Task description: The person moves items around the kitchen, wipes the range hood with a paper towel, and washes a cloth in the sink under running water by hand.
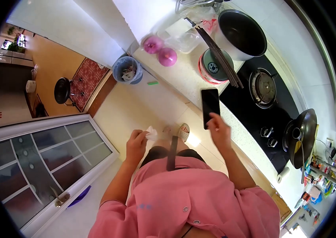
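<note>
My left hand [137,143] is closed, with a crumpled white tissue [151,133] sticking out from its fingers. My right hand [219,131] is beside the lower end of a black smartphone [210,104] at the counter's edge. Its index finger reaches to the phone's lower end; whether it touches the screen I cannot tell. The other fingers are loosely bent, and I see nothing held in them. The phone's screen is dark.
On the counter [191,75] are two pink onions [167,57], a round tin [209,67] with dark chopsticks [219,53] across it, and a pot [242,33]. A gas stove [263,88] and wok [305,139] lie right. A bin [127,70] and glazed door [52,158] stand left.
</note>
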